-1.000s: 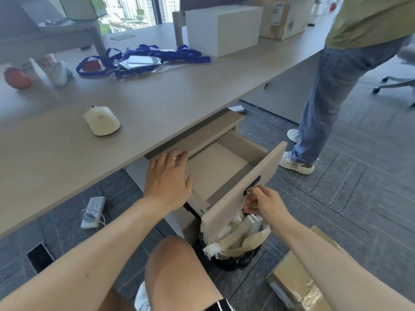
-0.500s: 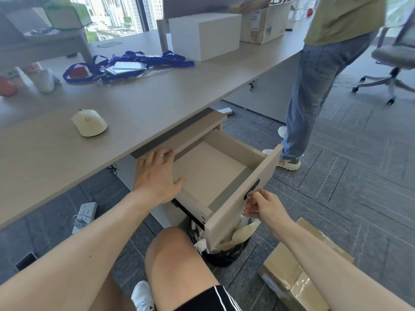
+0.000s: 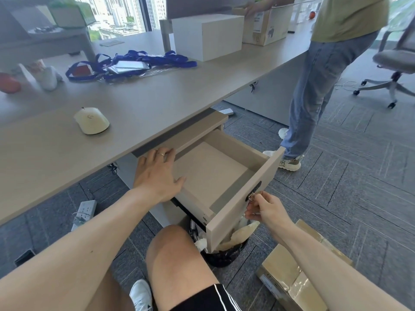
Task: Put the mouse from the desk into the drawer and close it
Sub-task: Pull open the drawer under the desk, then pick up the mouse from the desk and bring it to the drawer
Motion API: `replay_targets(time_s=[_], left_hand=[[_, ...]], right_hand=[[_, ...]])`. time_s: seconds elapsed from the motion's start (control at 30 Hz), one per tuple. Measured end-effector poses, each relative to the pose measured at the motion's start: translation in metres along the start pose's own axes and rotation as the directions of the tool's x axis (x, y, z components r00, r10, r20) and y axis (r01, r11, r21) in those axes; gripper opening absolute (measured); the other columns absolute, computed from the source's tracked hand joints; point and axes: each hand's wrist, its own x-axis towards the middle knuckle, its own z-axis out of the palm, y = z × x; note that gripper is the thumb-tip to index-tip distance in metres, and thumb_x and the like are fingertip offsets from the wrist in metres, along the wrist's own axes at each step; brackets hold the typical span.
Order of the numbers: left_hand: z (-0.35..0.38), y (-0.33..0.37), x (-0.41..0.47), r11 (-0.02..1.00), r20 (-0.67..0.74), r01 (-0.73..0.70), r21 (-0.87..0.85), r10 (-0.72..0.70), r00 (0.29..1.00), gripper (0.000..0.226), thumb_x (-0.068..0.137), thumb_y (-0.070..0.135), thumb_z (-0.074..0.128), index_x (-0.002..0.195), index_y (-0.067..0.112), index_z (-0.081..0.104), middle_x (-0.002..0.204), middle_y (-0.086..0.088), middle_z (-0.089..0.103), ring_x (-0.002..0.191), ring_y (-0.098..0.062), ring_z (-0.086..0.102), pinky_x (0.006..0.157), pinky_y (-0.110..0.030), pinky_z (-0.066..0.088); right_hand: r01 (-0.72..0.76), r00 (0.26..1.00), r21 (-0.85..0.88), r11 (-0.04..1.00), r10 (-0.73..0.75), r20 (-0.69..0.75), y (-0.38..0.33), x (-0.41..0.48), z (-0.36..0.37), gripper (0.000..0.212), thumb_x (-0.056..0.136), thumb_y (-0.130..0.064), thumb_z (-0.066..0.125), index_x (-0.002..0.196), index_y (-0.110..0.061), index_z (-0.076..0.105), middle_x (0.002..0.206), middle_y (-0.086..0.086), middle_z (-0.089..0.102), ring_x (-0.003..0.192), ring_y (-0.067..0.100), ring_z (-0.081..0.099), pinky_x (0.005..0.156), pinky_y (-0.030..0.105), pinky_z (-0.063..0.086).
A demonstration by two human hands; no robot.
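A cream mouse (image 3: 91, 120) lies on the beige desk (image 3: 146, 102), left of the drawer. The top drawer (image 3: 238, 212) of the cabinet under the desk stands pulled far out and is empty inside. My left hand (image 3: 158, 176) rests flat, fingers spread, on the drawer's left edge and the cabinet top. My right hand (image 3: 262, 207) pinches the key in the black lock on the drawer front.
Blue lanyards with badges (image 3: 130, 65), a white box (image 3: 207, 35) and a cardboard box (image 3: 265, 24) sit on the desk. Another person (image 3: 323, 70) stands at the right. A full bin (image 3: 224, 250) is under the drawer, a carton (image 3: 289, 279) and power strip (image 3: 84, 213) on the floor, an office chair (image 3: 395, 61) far right.
The drawer has slid further out, drawn by my right hand at the key. My left hand stays on the drawer's left edge. The mouse has not moved.
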Motion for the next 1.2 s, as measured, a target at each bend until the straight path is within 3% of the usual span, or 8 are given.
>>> replay_targets(time_s=[0.17, 0.27, 0.4, 0.5, 0.6, 0.7, 0.9, 1.2], left_hand=[[-0.008, -0.003, 0.004, 0.999, 0.071, -0.016, -0.051, 0.02, 0.997, 0.088, 0.086, 0.064, 0.048, 0.156, 0.017, 0.024, 0.16, -0.005, 0.027, 0.142, -0.028, 0.025, 0.112, -0.046, 0.029], [-0.03, -0.005, 0.0, 0.977, 0.164, -0.054, -0.207, 0.089, 0.982, 0.087, 0.088, 0.064, 0.051, 0.158, 0.022, 0.021, 0.162, -0.004, 0.024, 0.146, -0.026, 0.024, 0.116, -0.047, 0.029], [-0.079, -0.028, -0.025, 0.909, -0.12, -0.266, -0.321, 0.24, 0.963, 0.068, 0.092, 0.058, 0.052, 0.152, 0.031, 0.036, 0.152, 0.008, 0.042, 0.138, -0.017, 0.037, 0.114, -0.039, 0.029], [-0.106, -0.077, -0.035, 0.902, -0.237, -0.168, -0.397, 0.076, 0.969, 0.059, 0.093, 0.052, 0.057, 0.146, 0.026, 0.049, 0.147, 0.004, 0.049, 0.136, -0.02, 0.04, 0.112, -0.037, 0.028], [-0.111, -0.138, -0.04, 0.89, -0.162, 0.064, -0.451, -0.152, 0.975, 0.062, 0.089, 0.048, 0.063, 0.142, 0.016, 0.054, 0.147, -0.008, 0.049, 0.138, -0.028, 0.039, 0.111, -0.034, 0.025], [-0.109, -0.186, -0.052, 0.881, -0.059, 0.2, -0.428, -0.248, 0.967, 0.08, 0.079, 0.064, 0.049, 0.142, 0.015, 0.053, 0.146, -0.009, 0.049, 0.135, -0.029, 0.042, 0.111, -0.04, 0.032], [-0.1, -0.249, -0.07, 0.914, 0.003, 0.346, -0.21, -0.353, 0.936, 0.096, 0.073, 0.082, 0.031, 0.148, 0.023, 0.046, 0.153, -0.002, 0.044, 0.137, -0.027, 0.042, 0.11, -0.043, 0.035], [-0.069, -0.286, -0.084, 0.883, -0.018, 0.441, -0.162, -0.45, 0.893, 0.095, 0.074, 0.085, 0.019, 0.149, 0.033, 0.04, 0.155, 0.004, 0.039, 0.139, -0.022, 0.034, 0.111, -0.043, 0.027]], right_hand=[[-0.028, 1.0, -0.04, 0.999, 0.028, -0.008, -0.005, -0.005, 0.001, 0.024, 0.099, -0.014, 0.043, 0.088, 0.0, 0.06, 0.074, 0.017, 0.064, 0.065, 0.029, 0.065, 0.081, 0.051, 0.058], [-0.061, 0.998, -0.18, 0.982, 0.057, -0.025, -0.01, -0.01, -0.009, 0.031, 0.1, -0.032, 0.046, 0.096, -0.005, 0.062, 0.083, 0.012, 0.069, 0.072, 0.029, 0.069, 0.082, 0.05, 0.059], [0.152, 0.948, -0.575, 0.804, -0.282, -0.144, -0.054, -0.029, -0.025, 0.037, 0.098, -0.047, 0.045, 0.106, -0.014, 0.058, 0.094, 0.004, 0.067, 0.081, 0.016, 0.062, 0.069, 0.035, 0.048], [0.424, 0.807, -0.59, 0.688, -0.582, -0.099, -0.113, -0.038, -0.005, 0.024, 0.1, -0.033, 0.048, 0.104, -0.011, 0.057, 0.089, 0.005, 0.063, 0.076, 0.011, 0.056, 0.062, 0.026, 0.038], [0.567, 0.733, -0.613, 0.55, -0.677, 0.07, -0.155, -0.029, 0.045, 0.023, 0.098, -0.037, 0.051, 0.102, -0.015, 0.059, 0.089, -0.001, 0.065, 0.084, 0.017, 0.061, 0.073, 0.029, 0.043], [0.658, 0.695, -0.611, 0.441, -0.667, 0.267, -0.174, -0.018, 0.108, 0.022, 0.096, -0.038, 0.055, 0.1, -0.018, 0.061, 0.09, -0.006, 0.066, 0.085, 0.005, 0.061, 0.069, 0.016, 0.04], [0.762, 0.631, -0.552, 0.337, -0.58, 0.516, -0.197, -0.008, 0.224, 0.031, 0.092, -0.045, 0.057, 0.109, -0.019, 0.061, 0.1, -0.003, 0.065, 0.092, 0.014, 0.062, 0.083, 0.034, 0.052], [0.816, 0.571, -0.523, 0.245, -0.48, 0.666, -0.209, 0.008, 0.362, 0.056, 0.088, -0.045, 0.063, 0.137, -0.024, 0.048, 0.138, 0.009, 0.047, 0.128, 0.03, 0.043, 0.1, 0.034, 0.034]])
